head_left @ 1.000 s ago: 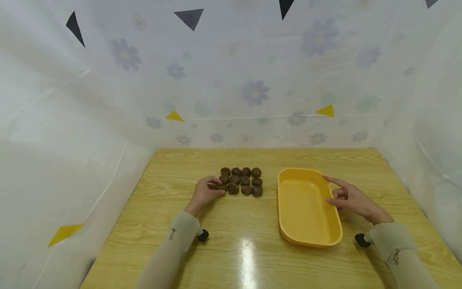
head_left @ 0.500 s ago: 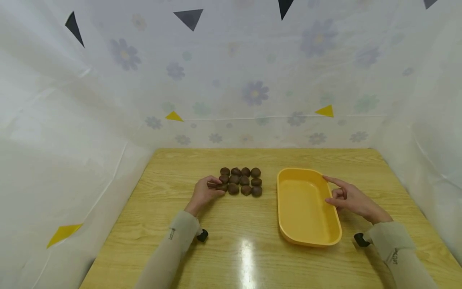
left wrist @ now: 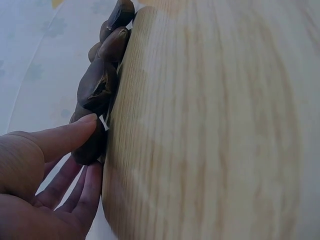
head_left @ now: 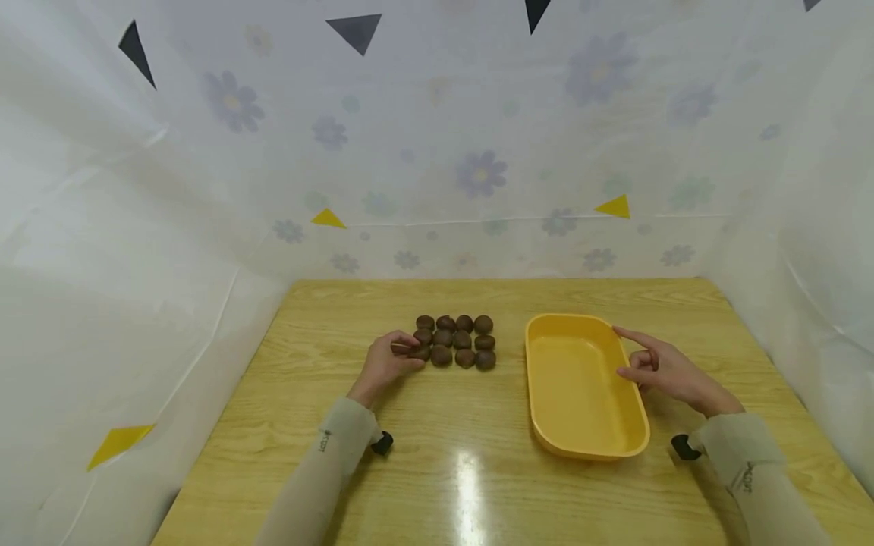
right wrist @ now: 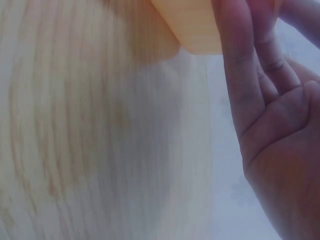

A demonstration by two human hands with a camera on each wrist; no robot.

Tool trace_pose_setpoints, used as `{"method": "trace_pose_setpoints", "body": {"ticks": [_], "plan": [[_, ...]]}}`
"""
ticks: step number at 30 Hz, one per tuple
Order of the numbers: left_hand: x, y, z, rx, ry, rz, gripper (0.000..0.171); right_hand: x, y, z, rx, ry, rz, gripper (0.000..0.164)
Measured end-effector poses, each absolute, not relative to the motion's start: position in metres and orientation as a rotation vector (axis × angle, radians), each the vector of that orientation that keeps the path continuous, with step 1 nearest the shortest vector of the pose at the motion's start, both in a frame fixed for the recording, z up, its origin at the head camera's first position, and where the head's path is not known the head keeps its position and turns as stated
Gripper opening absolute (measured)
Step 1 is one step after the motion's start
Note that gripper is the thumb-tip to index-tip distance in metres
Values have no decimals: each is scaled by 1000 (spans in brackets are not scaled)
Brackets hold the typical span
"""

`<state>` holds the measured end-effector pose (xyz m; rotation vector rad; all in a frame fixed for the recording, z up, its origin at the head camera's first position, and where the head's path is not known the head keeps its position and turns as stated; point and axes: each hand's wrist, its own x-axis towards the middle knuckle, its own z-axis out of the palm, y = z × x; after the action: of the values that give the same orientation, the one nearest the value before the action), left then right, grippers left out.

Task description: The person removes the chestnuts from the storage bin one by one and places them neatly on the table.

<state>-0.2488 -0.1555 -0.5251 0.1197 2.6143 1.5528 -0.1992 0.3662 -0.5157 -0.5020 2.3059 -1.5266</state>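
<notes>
Several brown chestnuts (head_left: 462, 340) lie in neat rows on the wooden table. My left hand (head_left: 384, 366) is at the near left corner of these rows, thumb and fingers around the end chestnut (left wrist: 91, 147). The left wrist view has the thumb on one side of it and the fingertips on the other. To the right stands a yellow rectangular tub (head_left: 580, 409) with nothing inside. My right hand (head_left: 672, 377) holds its right wall, thumb over the rim and index finger stretched along the far part. In the right wrist view the tub's corner (right wrist: 197, 30) shows beside the fingers.
The wooden table (head_left: 410, 470) has bare wood in front of the chestnuts and a narrow strip between them and the tub. White flowered sheeting (head_left: 437, 152) surrounds its back and sides. Yellow and dark triangles mark the sheeting.
The tub and my right hand have shifted very slightly away and to the right in the head view. My left hand stays at the same end chestnut.
</notes>
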Motion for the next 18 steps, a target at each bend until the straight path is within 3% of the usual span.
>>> {"method": "trace_pose_setpoints", "body": {"ticks": [9, 18], "plan": [[-246, -159, -527, 142, 2591, 1559, 31, -195, 365, -516, -462, 2365, -1513, 81], [-247, -185, -507, 230, 2588, 1547, 45, -192, 371, -505, -429, 2629, -1381, 75]]}}
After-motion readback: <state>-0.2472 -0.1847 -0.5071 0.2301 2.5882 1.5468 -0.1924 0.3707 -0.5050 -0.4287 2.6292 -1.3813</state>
